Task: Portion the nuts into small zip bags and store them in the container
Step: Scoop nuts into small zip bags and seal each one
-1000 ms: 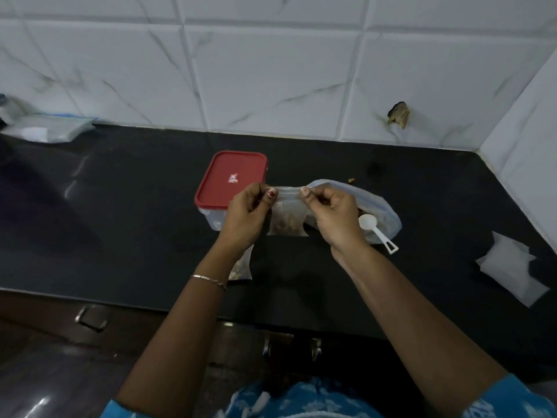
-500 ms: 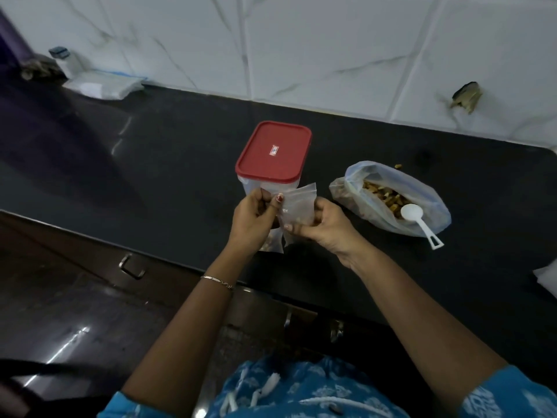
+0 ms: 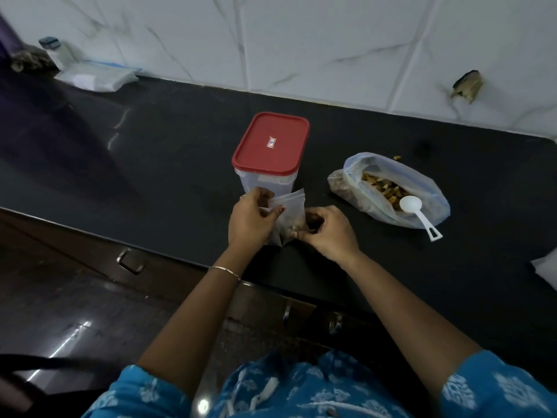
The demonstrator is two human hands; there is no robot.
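Observation:
A small clear zip bag [image 3: 291, 210] with a few nuts in its bottom is held between both hands, just above the black counter [image 3: 168, 164]. My left hand [image 3: 250, 220] pinches its top edge; my right hand [image 3: 327, 230] grips its lower right side. Right behind the hands stands the clear container [image 3: 265, 181] with its red lid [image 3: 271, 144] on. To the right lies a big open plastic bag of nuts [image 3: 388, 188] with a white scoop [image 3: 417, 211] resting in its mouth.
Folded plastic bags [image 3: 98, 76] and a small bottle [image 3: 54, 49] lie at the back left by the tiled wall. White bags [image 3: 547, 270] show at the right edge. The counter's front edge runs just under my wrists, with drawer handles [image 3: 129, 260] below.
The bag has come down from chest height to the counter in front of the container. My hands have closed in from its two top corners. The view has swung left.

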